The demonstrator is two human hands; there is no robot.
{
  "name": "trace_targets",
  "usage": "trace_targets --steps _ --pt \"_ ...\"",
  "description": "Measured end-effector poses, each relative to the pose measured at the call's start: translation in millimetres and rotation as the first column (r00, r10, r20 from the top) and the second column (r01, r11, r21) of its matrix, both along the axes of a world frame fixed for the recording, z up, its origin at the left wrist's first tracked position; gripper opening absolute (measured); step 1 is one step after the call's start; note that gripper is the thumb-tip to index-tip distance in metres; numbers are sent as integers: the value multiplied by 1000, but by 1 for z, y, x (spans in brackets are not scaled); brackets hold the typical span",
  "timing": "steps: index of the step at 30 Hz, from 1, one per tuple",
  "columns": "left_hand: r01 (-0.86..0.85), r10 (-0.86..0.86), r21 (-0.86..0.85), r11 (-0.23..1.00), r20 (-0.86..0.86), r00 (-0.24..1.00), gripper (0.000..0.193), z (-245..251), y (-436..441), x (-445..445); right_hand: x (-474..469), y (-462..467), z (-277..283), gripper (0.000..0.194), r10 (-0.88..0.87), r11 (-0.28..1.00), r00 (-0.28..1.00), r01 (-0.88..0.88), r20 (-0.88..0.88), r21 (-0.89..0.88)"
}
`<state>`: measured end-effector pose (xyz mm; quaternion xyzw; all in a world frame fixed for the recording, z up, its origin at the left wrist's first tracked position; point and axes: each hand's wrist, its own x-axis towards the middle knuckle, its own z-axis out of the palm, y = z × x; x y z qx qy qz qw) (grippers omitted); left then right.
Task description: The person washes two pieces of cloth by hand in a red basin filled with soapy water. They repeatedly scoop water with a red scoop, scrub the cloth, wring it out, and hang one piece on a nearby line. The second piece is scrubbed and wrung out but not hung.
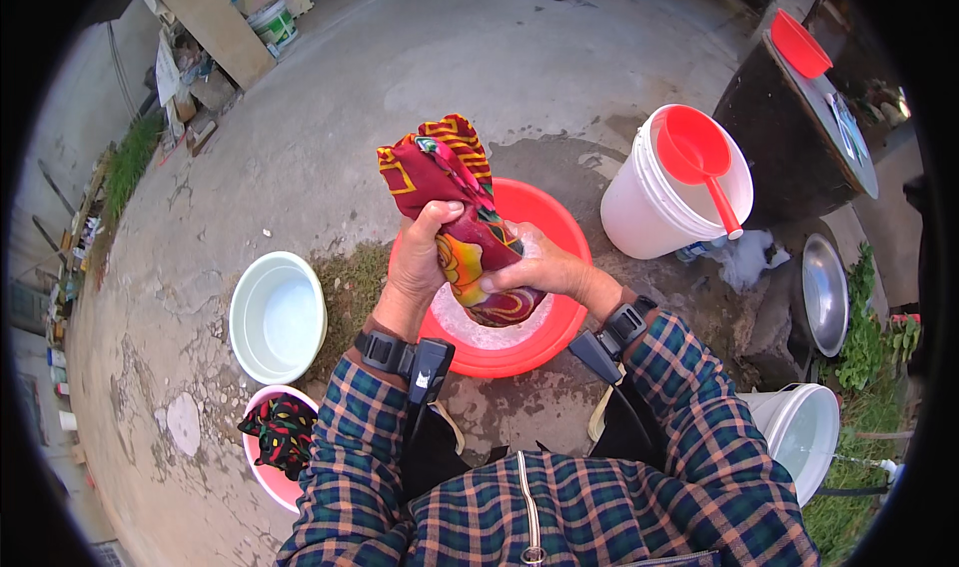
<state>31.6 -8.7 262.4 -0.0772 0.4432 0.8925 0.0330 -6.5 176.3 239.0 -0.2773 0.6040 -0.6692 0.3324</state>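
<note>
Both of my hands grip a wet maroon cloth with yellow, pink and green patterns, bunched and held up over a red plastic basin. My left hand is closed around its left side, thumb on top. Lower down on the right, my right hand grasps it, with white suds on the knuckles. Foamy water fills the basin beneath. The cloth's lower end hangs just over or into the foam; I cannot tell which.
Left of the basin stand a pale green basin and a pink basin holding dark patterned cloth. To the right, a red dipper rests across a white bucket. Water runs into another bucket; a metal bowl leans nearby.
</note>
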Motion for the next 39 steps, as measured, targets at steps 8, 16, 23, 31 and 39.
trace_targets --steps 8,16,23,31,39 --pt "13 -12 0 1000 -77 997 37 -4 -3 -7 -10 -3 -7 70 78 997 994 -77 81 -21" --pt "-503 496 -4 864 -170 852 32 -9 -8 -28 -19 -2 -20 122 -333 936 943 333 -16 112" --pt "-580 589 103 808 -114 800 32 -17 -12 -35 2 -18 -22 113 -322 892 862 415 391 -180" --pt "-487 508 173 856 -108 855 33 -18 -16 -37 -2 -40 -12 37 -606 726 771 637 196 -258" --pt "-477 490 144 867 -65 869 28 -11 -14 -33 -7 -46 -23 36 -718 686 696 709 6 -164"
